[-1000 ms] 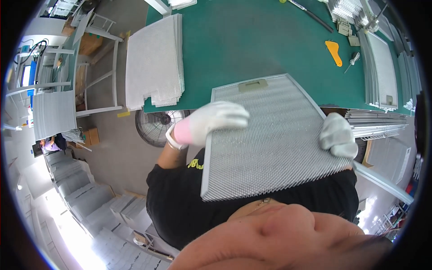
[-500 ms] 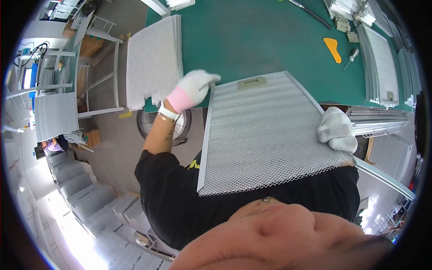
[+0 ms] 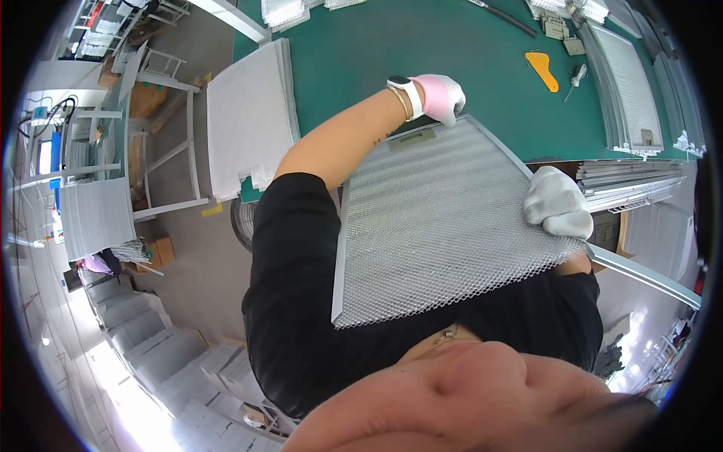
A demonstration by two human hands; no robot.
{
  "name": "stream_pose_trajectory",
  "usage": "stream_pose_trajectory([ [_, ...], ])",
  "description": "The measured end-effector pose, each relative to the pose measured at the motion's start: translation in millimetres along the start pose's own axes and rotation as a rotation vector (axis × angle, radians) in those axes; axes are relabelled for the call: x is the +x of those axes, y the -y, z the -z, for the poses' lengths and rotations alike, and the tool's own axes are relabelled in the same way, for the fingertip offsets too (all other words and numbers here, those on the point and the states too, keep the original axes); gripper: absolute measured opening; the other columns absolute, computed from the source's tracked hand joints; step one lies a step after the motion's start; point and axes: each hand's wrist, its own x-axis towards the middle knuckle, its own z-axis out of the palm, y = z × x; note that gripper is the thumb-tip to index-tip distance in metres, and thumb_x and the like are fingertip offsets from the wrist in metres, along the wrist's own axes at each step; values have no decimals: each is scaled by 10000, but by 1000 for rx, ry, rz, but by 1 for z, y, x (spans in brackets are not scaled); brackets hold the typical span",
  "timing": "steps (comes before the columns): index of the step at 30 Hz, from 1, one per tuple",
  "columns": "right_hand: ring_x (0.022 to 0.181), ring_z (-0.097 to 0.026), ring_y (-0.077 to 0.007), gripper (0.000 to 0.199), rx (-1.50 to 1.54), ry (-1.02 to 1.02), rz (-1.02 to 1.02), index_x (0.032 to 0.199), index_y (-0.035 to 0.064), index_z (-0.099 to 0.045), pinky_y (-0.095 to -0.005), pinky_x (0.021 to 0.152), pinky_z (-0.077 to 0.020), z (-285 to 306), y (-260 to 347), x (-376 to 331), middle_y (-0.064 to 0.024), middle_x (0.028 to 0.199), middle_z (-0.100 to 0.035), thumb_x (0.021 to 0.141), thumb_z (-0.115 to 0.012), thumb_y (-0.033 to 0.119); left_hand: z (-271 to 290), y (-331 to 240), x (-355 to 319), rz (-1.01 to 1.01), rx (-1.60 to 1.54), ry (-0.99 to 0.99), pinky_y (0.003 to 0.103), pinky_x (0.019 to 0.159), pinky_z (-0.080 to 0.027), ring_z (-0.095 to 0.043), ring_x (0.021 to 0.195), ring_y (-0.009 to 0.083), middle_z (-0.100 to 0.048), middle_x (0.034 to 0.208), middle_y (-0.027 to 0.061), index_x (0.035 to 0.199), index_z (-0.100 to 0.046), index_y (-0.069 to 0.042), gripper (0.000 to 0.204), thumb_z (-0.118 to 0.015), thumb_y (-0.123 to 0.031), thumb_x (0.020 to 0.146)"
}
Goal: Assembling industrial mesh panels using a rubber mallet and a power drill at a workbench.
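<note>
A rectangular metal mesh filter panel (image 3: 437, 218) with a thin aluminium frame lies tilted in front of my chest, its far edge over the green table (image 3: 376, 53). My left hand (image 3: 440, 96), in a white glove with a pink cuff, grips the panel's far top edge. My right hand (image 3: 557, 202), in a white glove, holds the panel's right edge. A watch sits on my left wrist.
A stack of mesh sheets (image 3: 248, 120) lies at the table's left end. An orange scraper (image 3: 544, 69) and a small tool lie at the back right, beside framed panels (image 3: 633, 83). Metal strips (image 3: 633, 184) are piled at the right. White racks (image 3: 162, 113) and more panels stand on the floor at left.
My left hand has moved from the panel's left side up to its far top edge. The panel has swung slightly; my right hand keeps its hold on the right edge.
</note>
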Motion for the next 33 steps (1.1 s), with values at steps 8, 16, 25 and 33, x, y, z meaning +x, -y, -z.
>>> stream_pose_trajectory([
  [8, 886, -629, -256, 321, -240, -4, -65, 997, -23, -586, -334, 713, -536, 10, -27, 36, -99, 1020, -631, 997, -628, 295, 21, 34, -184, -721, -888, -593, 422, 905, -529, -675, 992, 311, -701, 1100, 220, 1224, -639, 103, 711, -517, -555, 984],
  [16, 1008, -676, -171, 562, -312, -211, -777, 1260, -28, -525, -314, 861, -549, -7, -125, -4, -114, 1085, -693, 792, -818, 76, -23, -54, -226, -234, -550, -1934, 303, 795, -530, -686, 841, 208, -719, 931, 171, 992, -669, 52, 203, -646, 34, 791],
  [25, 819, -691, -237, 576, -539, -152, -914, 1219, -24, -551, -350, 791, -552, -17, -137, -41, -104, 927, -709, 790, -841, 228, -11, -37, -224, -107, -592, -1967, 243, 699, -509, -656, 790, 142, -718, 917, 103, 1004, -687, 51, 222, -729, 46, 785],
  [33, 913, -635, -144, 204, -414, -301, -471, 1122, -20, -650, -289, 835, -507, 38, -104, 71, -108, 1018, -699, 996, -615, 136, -26, -41, -228, -285, -725, -1870, 279, 724, -529, -677, 796, 179, -735, 907, 141, 929, -718, 54, 162, -670, 33, 776],
])
